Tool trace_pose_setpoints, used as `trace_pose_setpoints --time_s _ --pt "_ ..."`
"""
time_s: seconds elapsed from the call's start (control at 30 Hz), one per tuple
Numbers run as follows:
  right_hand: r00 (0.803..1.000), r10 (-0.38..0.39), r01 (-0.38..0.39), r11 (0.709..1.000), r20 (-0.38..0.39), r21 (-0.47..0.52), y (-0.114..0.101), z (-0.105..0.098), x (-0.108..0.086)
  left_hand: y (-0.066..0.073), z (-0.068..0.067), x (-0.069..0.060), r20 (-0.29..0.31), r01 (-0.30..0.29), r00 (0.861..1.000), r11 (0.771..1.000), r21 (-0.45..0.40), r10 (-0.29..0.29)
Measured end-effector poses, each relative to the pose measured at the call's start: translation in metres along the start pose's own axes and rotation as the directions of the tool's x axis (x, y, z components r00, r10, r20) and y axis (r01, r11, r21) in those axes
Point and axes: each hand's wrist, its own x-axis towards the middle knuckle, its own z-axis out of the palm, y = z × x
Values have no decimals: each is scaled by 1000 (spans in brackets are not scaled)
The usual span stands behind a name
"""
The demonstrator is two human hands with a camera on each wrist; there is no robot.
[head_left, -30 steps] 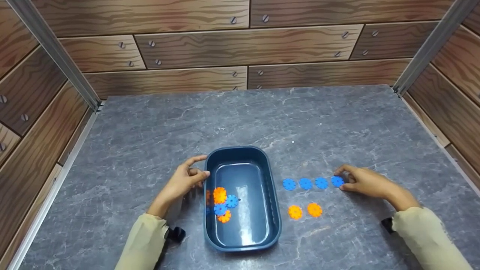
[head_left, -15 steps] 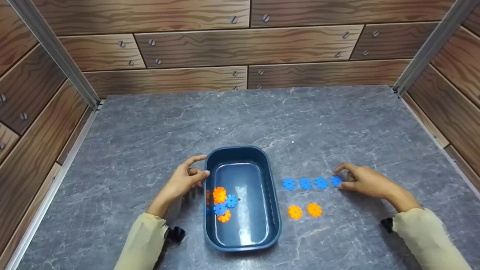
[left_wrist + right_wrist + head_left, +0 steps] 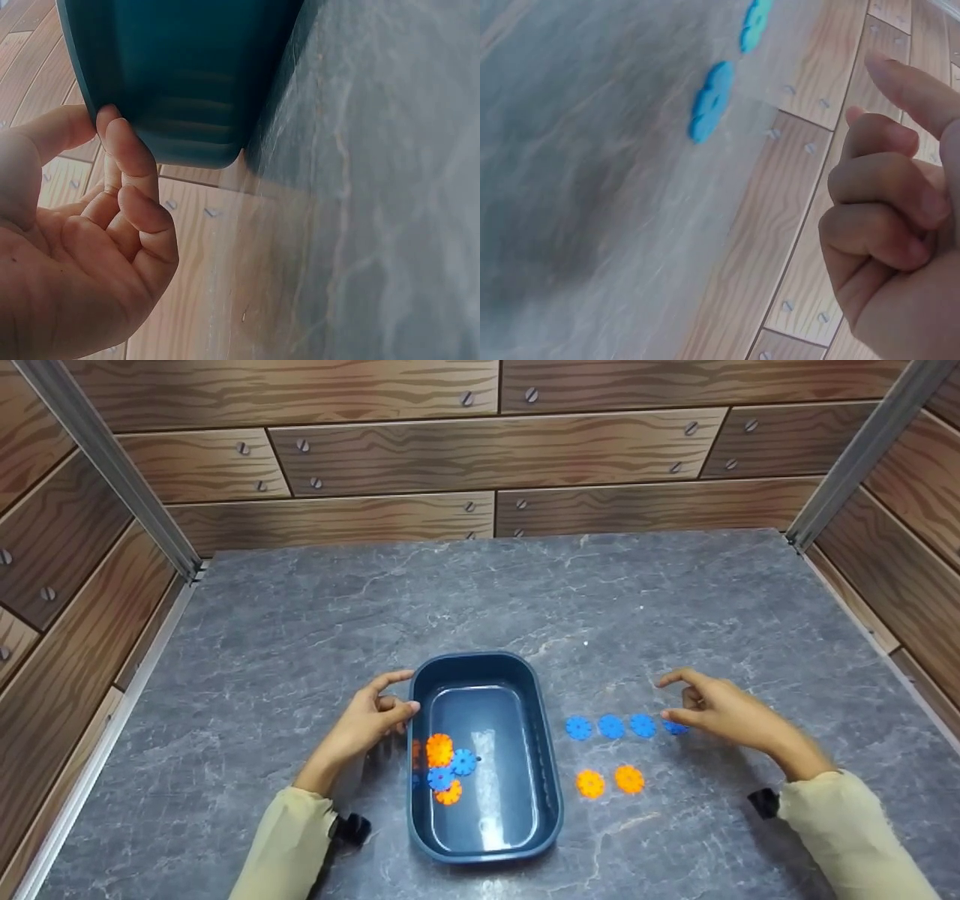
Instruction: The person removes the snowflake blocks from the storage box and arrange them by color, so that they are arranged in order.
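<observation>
My left hand (image 3: 360,724) pinches the left rim of a dark blue tray (image 3: 480,712); the left wrist view shows its thumb and fingertips at the edge of the tray (image 3: 180,82). Inside the tray lie orange discs (image 3: 440,750) and blue discs (image 3: 463,763), bunched at the left. My right hand (image 3: 724,716) hovers over the rightmost of several blue discs in a row (image 3: 643,726), partly hiding it. Thumb and index finger stand apart with nothing between them. In the right wrist view a blue disc (image 3: 711,103) lies clear of the hand (image 3: 900,202).
Two orange discs (image 3: 590,784) lie side by side in front of the blue row, right of the tray. The grey marbled table (image 3: 420,592) is bounded by wood-patterned panels (image 3: 390,450) at the back and both sides.
My right hand has let go of the rightmost blue disc and risen slightly away from the table, its thumb and index finger spread. The left hand and the tray have stayed put.
</observation>
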Motion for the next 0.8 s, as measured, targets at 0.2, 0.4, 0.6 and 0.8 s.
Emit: trace_pose_setpoints --time_s 0.2,0.4,0.6,0.8 --pt "998 -65 66 995 -15 75 -11 -1 3 0 1 0 -7 3 1000 1000 -6 -3" --pt "991 -133 136 982 -33 133 -25 -3 6 -1 1 0 -12 9 1000 1000 -11 -9" --pt "983 -180 186 965 -47 183 -43 3 11 -2 1 1 -10 8 1000 1000 -12 -8" --pt "973 -228 231 946 -40 227 -59 9 16 -3 0 2 -5 3 1000 1000 -13 -3"
